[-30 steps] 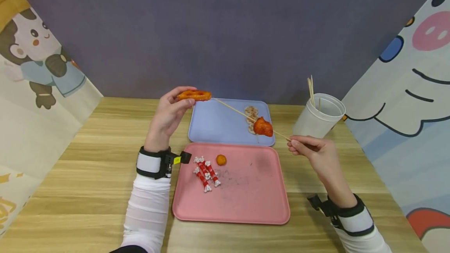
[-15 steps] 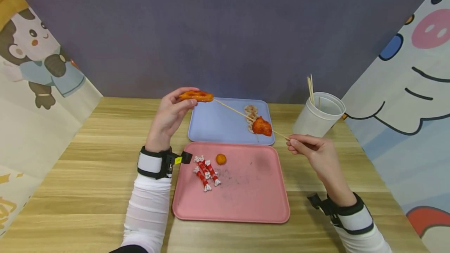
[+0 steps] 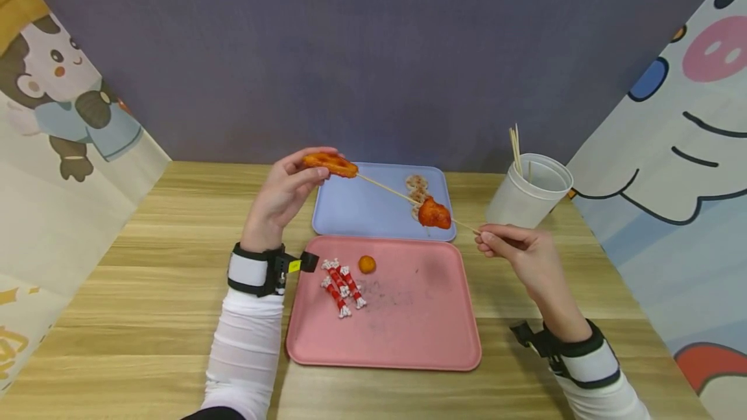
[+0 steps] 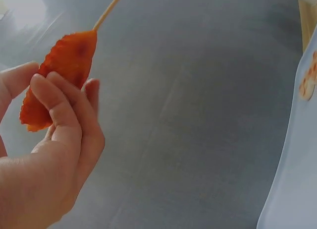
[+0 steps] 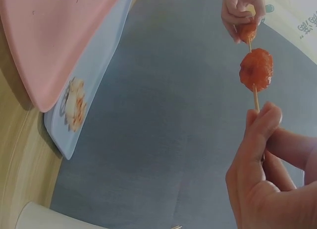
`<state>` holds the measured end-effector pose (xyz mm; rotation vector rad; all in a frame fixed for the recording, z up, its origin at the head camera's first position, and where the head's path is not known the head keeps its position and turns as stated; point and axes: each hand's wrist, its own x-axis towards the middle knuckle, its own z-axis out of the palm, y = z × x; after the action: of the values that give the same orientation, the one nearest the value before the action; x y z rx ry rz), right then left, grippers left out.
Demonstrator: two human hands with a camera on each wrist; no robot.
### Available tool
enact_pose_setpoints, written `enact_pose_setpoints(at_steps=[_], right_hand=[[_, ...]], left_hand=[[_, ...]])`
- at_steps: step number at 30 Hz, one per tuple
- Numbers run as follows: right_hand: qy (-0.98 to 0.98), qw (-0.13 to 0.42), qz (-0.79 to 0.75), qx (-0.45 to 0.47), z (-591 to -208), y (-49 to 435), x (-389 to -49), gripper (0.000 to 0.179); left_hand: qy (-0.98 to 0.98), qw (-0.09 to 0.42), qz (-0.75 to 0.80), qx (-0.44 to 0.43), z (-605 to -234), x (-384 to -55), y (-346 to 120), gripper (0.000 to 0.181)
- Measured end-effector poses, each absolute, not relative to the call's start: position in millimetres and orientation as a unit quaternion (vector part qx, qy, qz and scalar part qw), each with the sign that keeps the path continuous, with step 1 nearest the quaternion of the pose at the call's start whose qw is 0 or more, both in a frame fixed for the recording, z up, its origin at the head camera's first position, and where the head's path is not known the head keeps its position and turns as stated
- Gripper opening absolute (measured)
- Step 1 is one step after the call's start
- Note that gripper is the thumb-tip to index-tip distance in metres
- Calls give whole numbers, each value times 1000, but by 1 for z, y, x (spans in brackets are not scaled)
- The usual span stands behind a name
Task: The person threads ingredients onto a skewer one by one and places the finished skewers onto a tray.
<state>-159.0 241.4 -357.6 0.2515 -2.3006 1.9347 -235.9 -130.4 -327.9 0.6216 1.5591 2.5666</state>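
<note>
My left hand (image 3: 286, 190) pinches an orange, dumpling-like piece (image 4: 74, 58) between thumb and fingers; it is half-moon shaped with a frilled edge. A bamboo skewer (image 3: 385, 187) slants down from that piece towards the right, its tip meeting the piece's near end. Threaded midway on the stick is a glossy reddish-orange chunk of food (image 3: 434, 213). My right hand (image 3: 522, 251) pinches the skewer close to its lower end, thumb against fingers. Both hands are raised, with the stick stretched between them over the blue tray (image 3: 356, 212).
Pale browned round slices on a stick (image 3: 417, 183) lie in the blue tray. The pink tray (image 3: 420, 323) in front holds an orange ball (image 3: 367, 265) and several red-and-white wrapped-looking sticks (image 3: 335, 297). A white cup (image 3: 525, 196) with skewers stands at right. A grey wall (image 3: 373, 57) rises behind.
The dumpling-like piece has shifted slightly right along the skewer's line and its right end has tipped down. My right hand stays almost still, holding the skewer.
</note>
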Motion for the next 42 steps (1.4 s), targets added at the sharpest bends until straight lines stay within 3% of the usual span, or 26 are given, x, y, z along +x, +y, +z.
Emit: enact_pose_setpoints(at_steps=[15,19,25,42], right_hand=[[-749,39,657,74,-359,241,-157,26],[-747,34,659,81,-361,238,-156,22],[-759,15,646,83,-364,229,-155,35],[-769,24,632,92,-364,227,-153,35]], left_hand=[[512,-8,827,232,-336,-239,-119,30],[530,9,812,243,-339,-238,-112,28],[551,69,796,242,-340,-236,-88,29],[584,94,770,238,-346,-231,-65,33]])
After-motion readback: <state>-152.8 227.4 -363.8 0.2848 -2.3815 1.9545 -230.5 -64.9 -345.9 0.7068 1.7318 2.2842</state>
